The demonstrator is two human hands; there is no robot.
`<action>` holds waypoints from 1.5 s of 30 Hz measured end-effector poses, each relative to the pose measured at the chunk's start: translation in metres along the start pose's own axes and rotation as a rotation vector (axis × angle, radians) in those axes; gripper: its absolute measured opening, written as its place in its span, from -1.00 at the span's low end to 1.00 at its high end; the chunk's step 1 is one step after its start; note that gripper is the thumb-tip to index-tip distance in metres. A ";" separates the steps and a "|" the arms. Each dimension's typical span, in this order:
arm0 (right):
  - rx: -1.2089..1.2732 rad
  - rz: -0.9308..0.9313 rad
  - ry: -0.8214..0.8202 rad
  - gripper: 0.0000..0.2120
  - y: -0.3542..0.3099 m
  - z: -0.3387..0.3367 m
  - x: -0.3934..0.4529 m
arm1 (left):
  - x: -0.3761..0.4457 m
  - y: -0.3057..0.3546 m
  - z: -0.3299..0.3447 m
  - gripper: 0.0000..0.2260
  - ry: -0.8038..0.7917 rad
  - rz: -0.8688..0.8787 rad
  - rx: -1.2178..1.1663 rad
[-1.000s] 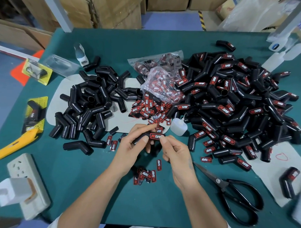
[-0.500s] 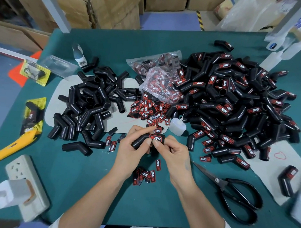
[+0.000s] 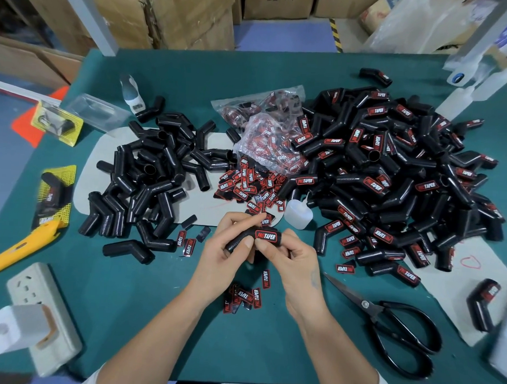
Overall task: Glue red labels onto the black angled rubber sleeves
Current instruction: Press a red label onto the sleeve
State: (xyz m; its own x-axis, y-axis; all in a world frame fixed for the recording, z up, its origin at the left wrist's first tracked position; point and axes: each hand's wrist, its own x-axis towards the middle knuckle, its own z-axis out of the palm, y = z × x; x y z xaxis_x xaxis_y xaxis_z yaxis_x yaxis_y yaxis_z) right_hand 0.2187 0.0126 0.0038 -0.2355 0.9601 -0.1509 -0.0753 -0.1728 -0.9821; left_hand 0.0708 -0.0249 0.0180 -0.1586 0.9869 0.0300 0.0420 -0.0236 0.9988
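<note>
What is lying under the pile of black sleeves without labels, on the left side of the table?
A pale grey mat lies under the unlabelled sleeves, on the green table. Its edges show around the pile; the part beneath the sleeves is covered, so anything there cannot be seen.

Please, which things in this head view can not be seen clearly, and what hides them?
- Head view, black angled rubber sleeve in both hands: its underside is covered by the left hand and right hand.
- Glue under its red rectangular label: hidden by the label.
- Loose labels inside the clear plastic bag: blurred by crinkled plastic.
- White wall charger: blurred, at the left edge.
</note>
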 end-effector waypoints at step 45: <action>-0.033 -0.003 -0.087 -0.78 -0.015 -0.002 -0.002 | 0.001 0.006 -0.004 -0.73 0.110 0.075 -0.025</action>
State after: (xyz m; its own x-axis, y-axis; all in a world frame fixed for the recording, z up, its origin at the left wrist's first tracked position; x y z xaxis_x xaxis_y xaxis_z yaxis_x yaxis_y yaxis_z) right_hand 0.2225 0.0134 0.0186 -0.3189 0.9376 -0.1388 -0.0443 -0.1611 -0.9859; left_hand 0.0668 -0.0247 0.0243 -0.2630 0.9588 0.1073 0.0332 -0.1021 0.9942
